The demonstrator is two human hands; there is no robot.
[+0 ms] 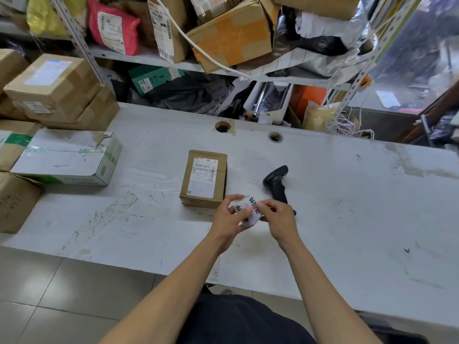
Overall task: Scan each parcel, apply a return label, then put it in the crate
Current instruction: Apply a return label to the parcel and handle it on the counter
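Above the near part of the white bench [347, 219], just in front of a small cardboard parcel [204, 178]: left hand [227, 217] and right hand [279, 218] together, both pinching a curled white return label [249, 212] with black printed characters. Left fingers curled round its left edge, right thumb and fingers gripping its right edge; label raised off the bench, bent between the two hands. Parcel flat on the bench near the middle, shipping sticker with barcodes facing up, apart from the hands but close. Just right of the parcel, a black handheld scanner [277, 182] lying on its side on the bench, handle toward the right hand and partly hidden behind it. At the left end of the bench, a white carton with green tape [67, 157], lid torn at one corner; behind it, stacked brown boxes [57, 90] with labels. Two round cable holes [222, 126] in the bench near its far edge. Beyond, a metal shelf rack [149, 59] crammed with boxes, a pink mailer bag [111, 26], black and grey bags, and a white cable hanging across.
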